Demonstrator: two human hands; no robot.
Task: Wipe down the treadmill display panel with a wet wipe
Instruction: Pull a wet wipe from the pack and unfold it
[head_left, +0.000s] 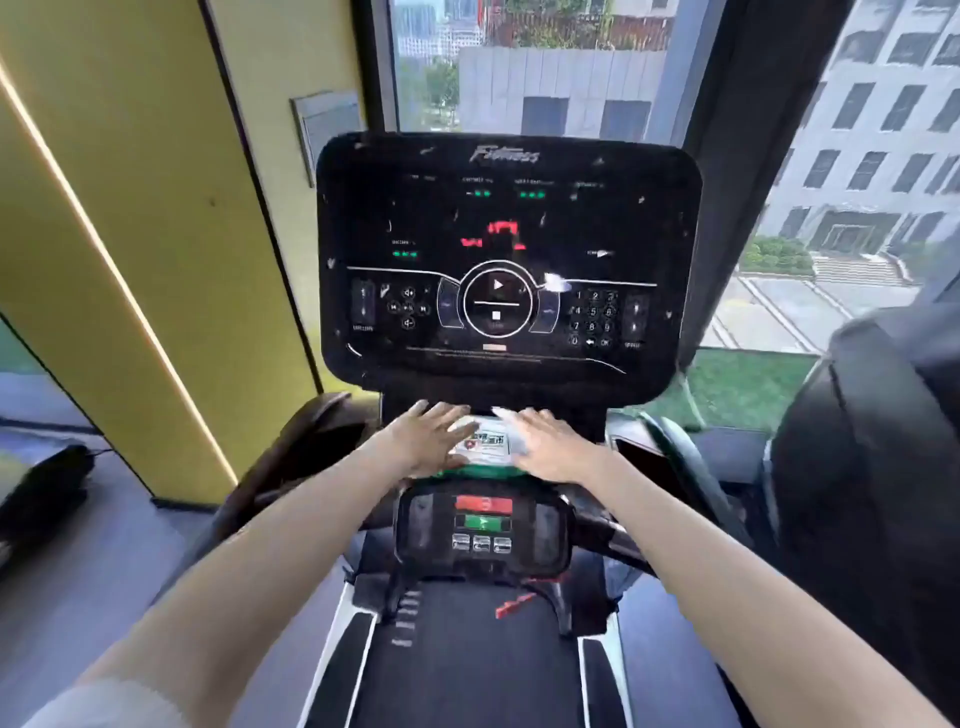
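A: Okay, quick one. Where's the wipe?

B: No loose wipe out yet. What looks like a wet-wipe pack (485, 444), white with a printed label and a green edge, lies flat on the ledge just under the display panel (506, 260) and above the lower control pad (483, 525).

A: Hands?

B: Left hand (423, 439) lies on the pack's left side, fingers spread and flat. Right hand (550, 444) is on the right side, fingers also spread. Neither is pinching anything. Motion blur, so I can't tell if a fingertip is on the flap.

A: Handling notes?

B: My judgement: a soft, light, squashy pack with a slick film skin, so it will slide on the ledge if pulled one-handed. Hold the body down with one palm, peel the label flap with the other, then pinch a single sheet by a corner. The sheet will be limp and damp, so bunch it into a pad before wiping.

A: Panel?

B: Upright, glossy black, lit green and red, with pale specks and a white smear near the right of the round play button. It's powered on, so a light touch over the keys, or a press may register.

A: Stage?

B: Start. Wiping not begun.
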